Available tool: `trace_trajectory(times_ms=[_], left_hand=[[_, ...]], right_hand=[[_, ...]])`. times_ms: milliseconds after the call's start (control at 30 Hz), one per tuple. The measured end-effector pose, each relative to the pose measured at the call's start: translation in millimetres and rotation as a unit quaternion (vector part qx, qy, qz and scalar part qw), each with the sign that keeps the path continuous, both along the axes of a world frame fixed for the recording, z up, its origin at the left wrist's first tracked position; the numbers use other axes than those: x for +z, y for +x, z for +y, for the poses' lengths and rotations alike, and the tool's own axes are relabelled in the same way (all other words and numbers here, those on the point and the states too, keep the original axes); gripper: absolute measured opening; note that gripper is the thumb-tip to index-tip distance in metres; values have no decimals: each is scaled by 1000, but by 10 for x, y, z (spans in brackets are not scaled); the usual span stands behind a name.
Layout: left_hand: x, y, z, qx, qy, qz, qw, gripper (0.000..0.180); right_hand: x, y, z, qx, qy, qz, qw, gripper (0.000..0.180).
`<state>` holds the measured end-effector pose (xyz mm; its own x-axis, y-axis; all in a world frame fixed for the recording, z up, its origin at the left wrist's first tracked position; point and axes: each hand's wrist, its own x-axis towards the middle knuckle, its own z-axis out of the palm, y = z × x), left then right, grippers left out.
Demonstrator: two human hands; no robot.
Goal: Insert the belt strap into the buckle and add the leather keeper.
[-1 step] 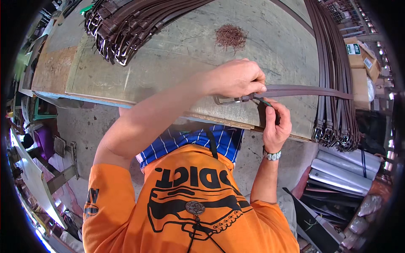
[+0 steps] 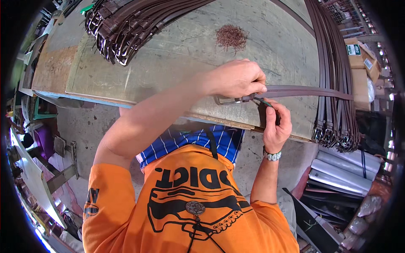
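Landmark: the worn grey table [image 2: 181, 55]; every place below is told from it

Left hand [image 2: 238, 78]: it lies over the front part of the table, fingers curled and pinching the brown belt right next to the buckle

Brown belt [image 2: 308, 91]: it lies flat near the table's front edge and runs off toward the right side

Buckle [image 2: 230, 100]: a silver metal one, on the table just under the left hand, at the end of the belt

Right hand [image 2: 276, 124]: it sits at the table's front edge, closed around a thin tool with a green bit showing

Thin tool [image 2: 266, 103]: its tip touches the belt by the left fingers; it is too small to tell what kind of tool it is

Pile of small brown bits [image 2: 231, 37]: in the middle of the table, well behind the hands

Bunch of belts with buckles [image 2: 122, 25]: on the back left part of the table

More belts [image 2: 333, 71]: draped over the right side of the table, buckles hanging past the front edge
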<state>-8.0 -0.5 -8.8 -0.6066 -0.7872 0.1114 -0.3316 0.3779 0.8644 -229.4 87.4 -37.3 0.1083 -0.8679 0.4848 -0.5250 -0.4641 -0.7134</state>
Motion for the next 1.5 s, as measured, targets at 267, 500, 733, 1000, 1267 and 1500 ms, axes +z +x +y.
trace_trajectory(times_ms=[267,500,733,1000,1267,1500], left_hand=[[-7,-6,-28,-13,17,3,1000,29],[22,11,-5,2,5,9,1000,28],[104,160,-77,22,3,100,995,28],[214,659,-465,320,-398,-72,857,29],[50,459,765,180,-255,-130,941,50],[16,439,691,190,-151,-95,965,35]], right_hand=[[8,5,-21,3,-5,2,1000,8],[27,9,-20,1,-2,16,1000,8],[56,-344,-130,-10,90,-231,969,13],[-43,-683,-392,-64,85,-371,922,18],[-44,-639,-371,-76,82,-392,913,17],[-46,-698,-333,-94,73,-393,912,19]])
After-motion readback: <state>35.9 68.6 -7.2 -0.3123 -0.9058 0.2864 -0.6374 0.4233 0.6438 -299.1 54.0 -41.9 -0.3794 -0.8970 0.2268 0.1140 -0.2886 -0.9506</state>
